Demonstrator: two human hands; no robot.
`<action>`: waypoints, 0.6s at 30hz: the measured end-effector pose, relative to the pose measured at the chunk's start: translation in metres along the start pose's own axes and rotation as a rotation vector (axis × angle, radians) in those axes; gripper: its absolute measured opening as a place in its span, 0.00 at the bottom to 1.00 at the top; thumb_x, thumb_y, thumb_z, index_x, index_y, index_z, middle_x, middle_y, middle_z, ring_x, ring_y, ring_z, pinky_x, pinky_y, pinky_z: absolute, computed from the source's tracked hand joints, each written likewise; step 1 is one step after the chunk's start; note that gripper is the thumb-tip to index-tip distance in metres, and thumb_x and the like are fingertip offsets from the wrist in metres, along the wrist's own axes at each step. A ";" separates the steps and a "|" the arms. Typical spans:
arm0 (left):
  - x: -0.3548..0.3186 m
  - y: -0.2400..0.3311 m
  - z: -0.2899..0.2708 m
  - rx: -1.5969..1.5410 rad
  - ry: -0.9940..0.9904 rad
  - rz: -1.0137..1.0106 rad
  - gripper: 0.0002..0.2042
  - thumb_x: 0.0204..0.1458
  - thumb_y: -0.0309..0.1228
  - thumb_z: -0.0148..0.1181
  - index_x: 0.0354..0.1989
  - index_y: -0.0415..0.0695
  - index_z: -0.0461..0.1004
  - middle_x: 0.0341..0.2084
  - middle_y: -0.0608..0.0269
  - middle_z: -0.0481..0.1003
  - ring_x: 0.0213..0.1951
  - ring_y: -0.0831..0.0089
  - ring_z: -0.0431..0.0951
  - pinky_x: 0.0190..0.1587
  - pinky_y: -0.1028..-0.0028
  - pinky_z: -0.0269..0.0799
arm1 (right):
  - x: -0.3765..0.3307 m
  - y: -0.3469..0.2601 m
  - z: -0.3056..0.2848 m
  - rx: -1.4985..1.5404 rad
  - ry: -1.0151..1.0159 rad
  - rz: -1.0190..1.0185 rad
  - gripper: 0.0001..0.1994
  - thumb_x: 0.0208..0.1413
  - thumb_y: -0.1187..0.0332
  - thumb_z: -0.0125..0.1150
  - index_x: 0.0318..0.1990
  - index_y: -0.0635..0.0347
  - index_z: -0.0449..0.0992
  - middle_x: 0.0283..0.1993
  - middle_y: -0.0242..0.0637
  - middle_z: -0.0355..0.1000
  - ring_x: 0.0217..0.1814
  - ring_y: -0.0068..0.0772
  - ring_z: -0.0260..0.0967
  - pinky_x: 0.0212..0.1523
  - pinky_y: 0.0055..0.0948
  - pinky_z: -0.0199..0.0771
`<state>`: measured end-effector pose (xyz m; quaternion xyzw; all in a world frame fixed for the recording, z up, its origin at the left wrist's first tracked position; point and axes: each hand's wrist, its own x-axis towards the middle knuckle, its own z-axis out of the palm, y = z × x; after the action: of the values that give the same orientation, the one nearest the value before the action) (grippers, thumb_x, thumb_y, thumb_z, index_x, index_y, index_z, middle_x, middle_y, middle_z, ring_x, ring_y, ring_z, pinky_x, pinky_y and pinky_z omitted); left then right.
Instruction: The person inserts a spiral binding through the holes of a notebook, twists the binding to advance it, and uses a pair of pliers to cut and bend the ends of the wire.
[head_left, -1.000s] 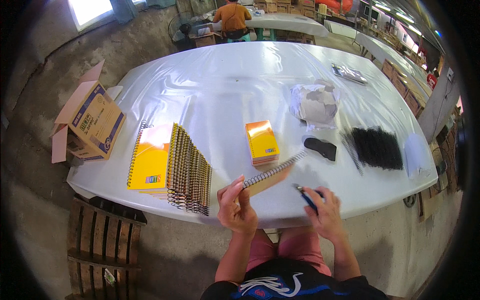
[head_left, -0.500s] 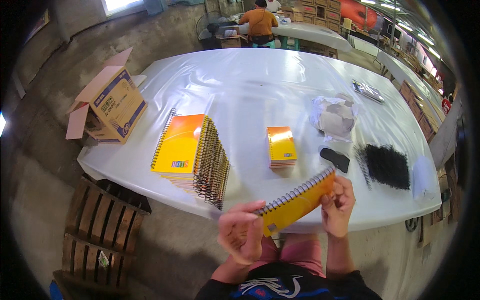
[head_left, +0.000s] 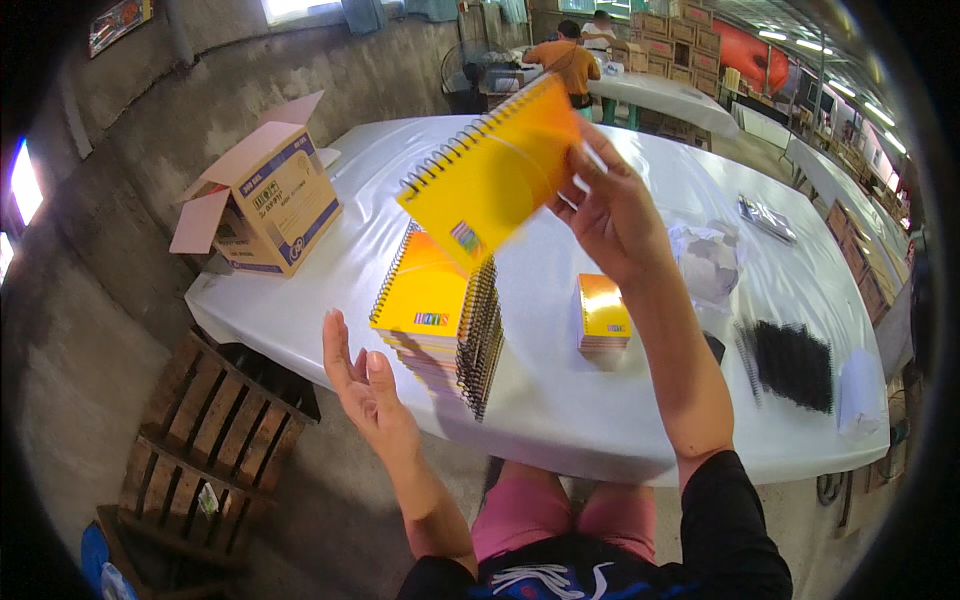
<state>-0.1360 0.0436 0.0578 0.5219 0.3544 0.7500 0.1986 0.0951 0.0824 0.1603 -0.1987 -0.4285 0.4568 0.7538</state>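
White-covered table [head_left: 550,410] | stained grey wall [head_left: 230,100] | right hand [head_left: 615,210]: gripping spiral notebook [head_left: 500,170] | left hand [head_left: 372,400]: spread wide (near notebook stack [head_left: 425,288])

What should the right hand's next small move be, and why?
Probably lower the raised notebook onto the taller notebook stack. The right hand grips its right end, its lower part overlaps that stack in view, and both show similar yellow-orange covers. The left hand, open and empty near the stack, could help align it.
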 end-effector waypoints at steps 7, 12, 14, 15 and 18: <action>0.008 -0.007 -0.003 -0.017 -0.008 -0.047 0.27 0.58 0.39 0.50 0.63 0.39 0.56 0.62 0.54 0.58 0.65 0.65 0.54 0.63 0.64 0.47 | 0.066 0.004 0.017 -0.382 -0.314 -0.409 0.16 0.50 0.70 0.49 0.47 0.64 0.69 0.45 0.36 0.66 0.33 0.21 0.62 0.41 0.25 0.64; 0.013 -0.020 -0.004 -0.068 -0.104 -0.092 0.27 0.61 0.42 0.44 0.64 0.40 0.54 0.61 0.52 0.58 0.64 0.65 0.56 0.65 0.65 0.46 | 0.033 0.036 0.095 -1.398 -1.043 -0.469 0.30 0.39 0.70 0.53 0.56 0.44 0.63 0.31 0.37 0.70 0.42 0.37 0.69 0.45 0.37 0.60; 0.013 -0.023 -0.002 -0.144 -0.107 -0.133 0.27 0.62 0.45 0.42 0.65 0.40 0.53 0.62 0.51 0.57 0.65 0.64 0.54 0.64 0.63 0.46 | 0.020 0.052 0.100 -1.371 -1.191 -0.490 0.32 0.41 0.70 0.53 0.60 0.43 0.61 0.34 0.35 0.70 0.46 0.37 0.68 0.49 0.44 0.57; 0.011 -0.026 0.001 -0.187 -0.113 -0.159 0.28 0.62 0.46 0.40 0.65 0.41 0.52 0.62 0.50 0.57 0.65 0.63 0.53 0.64 0.62 0.46 | 0.015 0.055 0.097 -1.345 -1.238 -0.472 0.32 0.42 0.69 0.54 0.61 0.43 0.60 0.35 0.35 0.71 0.47 0.37 0.68 0.51 0.47 0.56; 0.009 -0.031 0.006 -0.228 -0.120 -0.146 0.30 0.62 0.50 0.37 0.65 0.40 0.52 0.62 0.48 0.56 0.65 0.62 0.53 0.64 0.64 0.47 | 0.006 0.067 0.073 -1.208 -1.031 -0.614 0.28 0.51 0.59 0.57 0.61 0.45 0.62 0.47 0.37 0.70 0.56 0.37 0.65 0.60 0.54 0.47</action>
<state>-0.1358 0.0723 0.0422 0.5125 0.2913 0.7366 0.3315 0.0013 0.1141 0.1571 -0.2090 -0.9234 -0.0418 0.3193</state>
